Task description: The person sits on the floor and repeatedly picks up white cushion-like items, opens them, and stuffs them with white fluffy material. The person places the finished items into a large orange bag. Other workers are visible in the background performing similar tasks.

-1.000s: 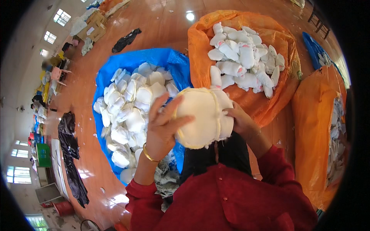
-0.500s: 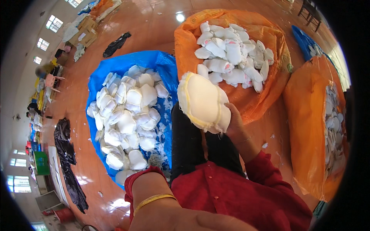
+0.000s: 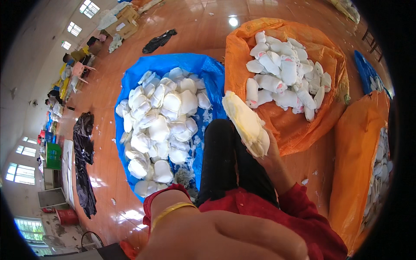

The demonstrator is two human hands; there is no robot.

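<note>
A stack of pale cream padded pieces (image 3: 246, 122) is gripped at its lower end by the right hand (image 3: 269, 155), fingers closed on it, above the black-clad knees and just beside the orange sack (image 3: 242, 60) of white stuffed shapes. The left hand (image 3: 225, 236) looms close to the camera, blurred; whether it holds anything cannot be told. A blue sack (image 3: 203, 69) of white pads lies to the left.

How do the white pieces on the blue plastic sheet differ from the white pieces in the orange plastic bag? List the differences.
The white pieces on the blue plastic sheet are rounded, cup-like pads; the white pieces in the orange plastic bag look longer, like rolled bundles.
The blue sheet's pile is wider and seems to hold more pieces; the orange bag's is smaller and more compact.
The orange bag's pieces show small pink marks; the blue sheet's look plain.
Both are heaps of soft white pieces on the floor.
</note>
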